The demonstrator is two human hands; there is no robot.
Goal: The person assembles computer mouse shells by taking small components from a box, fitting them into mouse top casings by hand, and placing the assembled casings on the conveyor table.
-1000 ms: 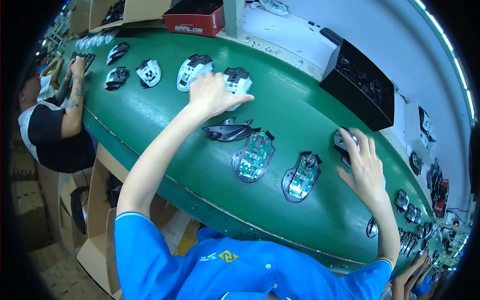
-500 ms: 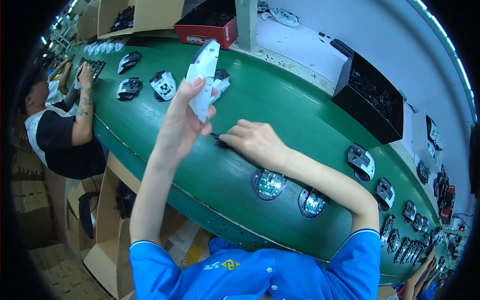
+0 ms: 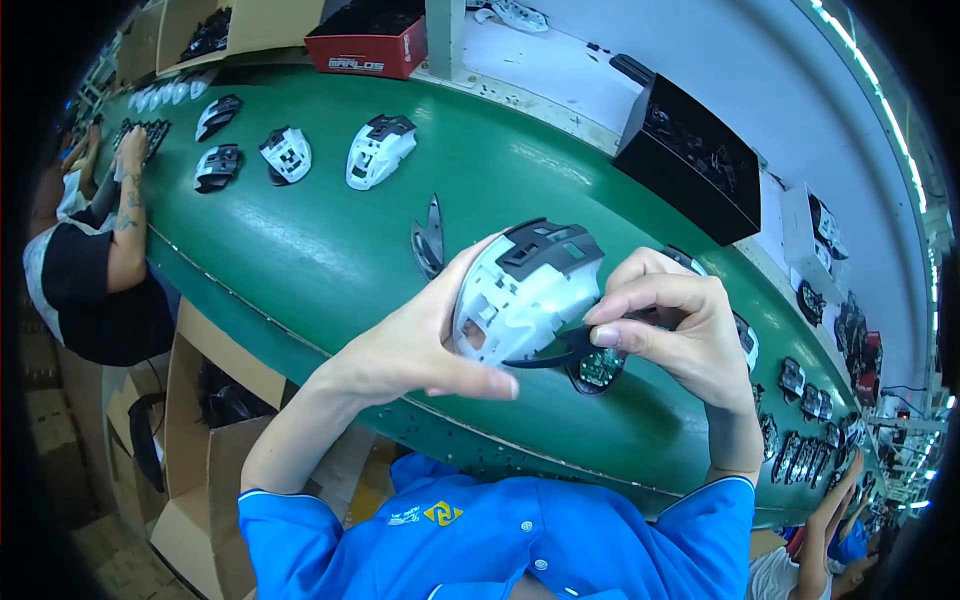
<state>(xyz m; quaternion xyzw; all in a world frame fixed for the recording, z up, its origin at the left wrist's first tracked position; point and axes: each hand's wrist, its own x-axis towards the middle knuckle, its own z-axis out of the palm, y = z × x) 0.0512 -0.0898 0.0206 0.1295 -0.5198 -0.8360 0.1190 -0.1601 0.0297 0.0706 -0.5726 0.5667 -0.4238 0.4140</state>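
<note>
My left hand (image 3: pixel 415 345) grips a white and black computer mouse shell (image 3: pixel 525 295) over the middle of the bench, its fingers mostly hidden behind the shell. Between the thumb and fingers of my right hand (image 3: pixel 665 315) is a thin, curved black side piece (image 3: pixel 565 350). That piece meets the shell's lower right edge; whether it is seated there I cannot tell. A similar dark curved piece (image 3: pixel 428 245) lies on the bench just beyond my left hand. Under the right hand, partly covered, is a mouse base with a green circuit board (image 3: pixel 597 370).
On the green bench (image 3: pixel 330 240), more mouse shells (image 3: pixel 380 152) lie at the far left. A black box of small dark parts (image 3: pixel 690 160) and a red box (image 3: pixel 368 50) stand along the back. Mouse parts (image 3: pixel 800 455) line the right; a co-worker (image 3: pixel 95 270) sits left.
The shell has turned and come nearer, to the right, in my left hand. My right hand has lifted the black side piece from the bench to the shell. The view has shifted.
</note>
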